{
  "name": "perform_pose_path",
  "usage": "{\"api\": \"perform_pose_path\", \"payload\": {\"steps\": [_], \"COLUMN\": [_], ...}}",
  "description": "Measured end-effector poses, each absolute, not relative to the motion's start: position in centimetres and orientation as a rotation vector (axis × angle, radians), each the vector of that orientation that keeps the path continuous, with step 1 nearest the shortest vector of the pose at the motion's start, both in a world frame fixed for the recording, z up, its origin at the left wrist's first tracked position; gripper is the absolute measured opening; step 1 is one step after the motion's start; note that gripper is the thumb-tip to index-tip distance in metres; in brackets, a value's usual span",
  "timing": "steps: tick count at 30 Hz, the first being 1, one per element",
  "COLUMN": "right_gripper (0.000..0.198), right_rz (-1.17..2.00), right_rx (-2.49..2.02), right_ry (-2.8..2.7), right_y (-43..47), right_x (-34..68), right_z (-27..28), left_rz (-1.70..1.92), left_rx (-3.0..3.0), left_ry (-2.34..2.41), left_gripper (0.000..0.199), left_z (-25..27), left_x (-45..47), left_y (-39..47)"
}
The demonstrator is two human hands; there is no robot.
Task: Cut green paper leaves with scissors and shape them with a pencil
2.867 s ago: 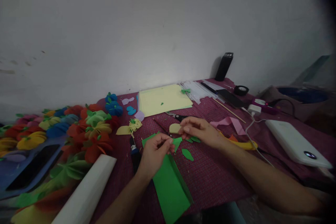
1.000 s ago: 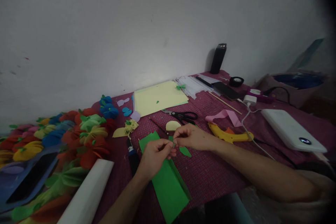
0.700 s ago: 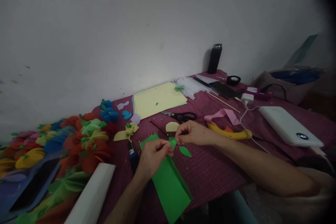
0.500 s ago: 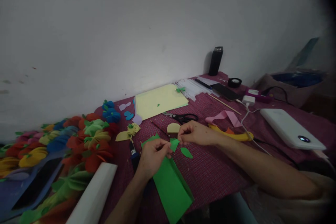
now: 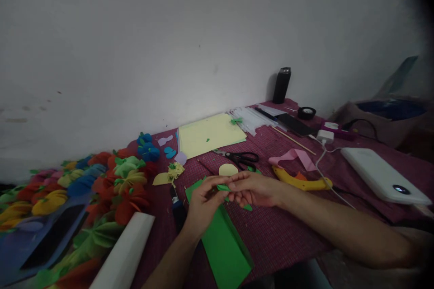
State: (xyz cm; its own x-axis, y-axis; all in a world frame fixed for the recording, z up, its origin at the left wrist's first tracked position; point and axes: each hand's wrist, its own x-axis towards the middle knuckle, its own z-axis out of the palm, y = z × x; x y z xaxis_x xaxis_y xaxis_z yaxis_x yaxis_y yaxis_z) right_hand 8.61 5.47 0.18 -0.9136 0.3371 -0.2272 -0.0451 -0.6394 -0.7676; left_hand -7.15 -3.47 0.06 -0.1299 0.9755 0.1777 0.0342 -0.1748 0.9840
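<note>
A small green paper leaf [image 5: 223, 187] is pinched between my two hands, which meet over the table. My left hand [image 5: 205, 198] grips its left side with thumb and fingers. My right hand [image 5: 252, 188] holds its right side, fingers curled beneath. Under my left hand lies a folded green paper sheet [image 5: 225, 248]. Another green leaf piece [image 5: 248, 207] shows below my right fingers, partly hidden. Just beyond my hands rests a pale yellow paper piece [image 5: 228, 170], with black-handled scissors [image 5: 242, 158] behind it.
Colourful paper flowers [image 5: 129, 180] crowd the left side, near a white roll [image 5: 124, 250]. Yellow sheets [image 5: 210, 135] and white sticks [image 5: 249, 119] lie at the back. To the right are a yellow glue gun [image 5: 301, 180], a white power bank [image 5: 384, 176] and a black bottle [image 5: 282, 85].
My hands have come closer together, with the right one moving over the loose leaf. The green piece between them now appears narrower, folded or tilted. The view has shifted slightly.
</note>
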Motion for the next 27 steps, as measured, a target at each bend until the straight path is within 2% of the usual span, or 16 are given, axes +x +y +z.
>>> {"api": "perform_pose_path", "payload": {"steps": [7, 11, 13, 16, 19, 27], "right_gripper": [0.020, 0.022, 0.024, 0.024, 0.023, 0.019], "right_rz": [2.575, 2.628, 2.616, 2.273, 1.876, 1.741], "right_rx": [-0.524, -0.508, -0.562, -0.689, -0.666, -0.656], "right_ry": [-1.119, -1.202, -1.344, -1.653, -1.739, -1.833], "right_y": [5.3, 4.9, 4.8, 5.0, 5.3, 5.0], "right_x": [8.4, 8.4, 8.5, 8.7, 8.9, 8.8], "right_z": [-0.1, -0.1, 0.0, 0.5, 0.9, 1.2], "left_rz": [1.430, 1.482, 1.479, 1.485, 1.489, 1.365], "left_rx": [1.144, 1.198, 1.138, 1.028, 1.002, 1.070], "left_ry": [1.174, 1.155, 1.159, 1.225, 1.277, 1.365], "left_gripper": [0.021, 0.008, 0.007, 0.012, 0.015, 0.015], "left_z": [0.1, 0.1, 0.0, 0.0, 0.0, 0.4], "left_x": [-7.2, -7.1, -7.1, -7.1, -7.0, -6.3], "left_y": [-3.6, -3.5, -3.5, -3.5, -3.4, -3.6]}}
